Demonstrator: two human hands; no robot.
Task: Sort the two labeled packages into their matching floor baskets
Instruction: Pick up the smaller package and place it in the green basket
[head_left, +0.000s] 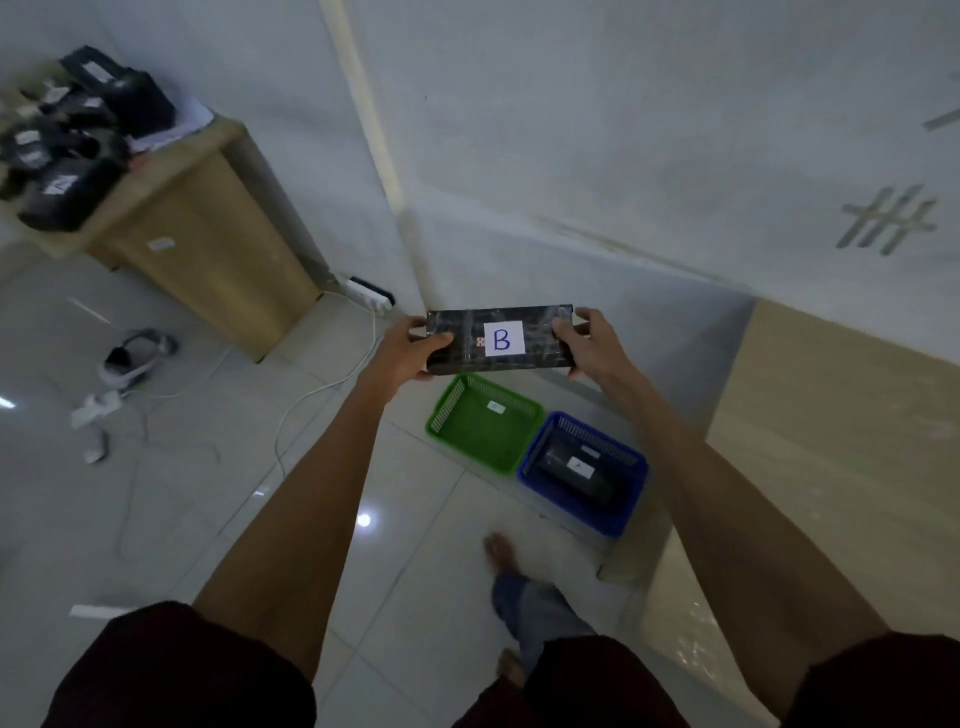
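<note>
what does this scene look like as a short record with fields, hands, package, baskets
left hand: grips left end of package
right hand: grips right end of package
black package: held level above the floor, white label reads B
green basket: on floor, holds only a small white tag
blue basket: on floor touching the green one, holds a black labeled package
label in blue basket: unreadable
</note>
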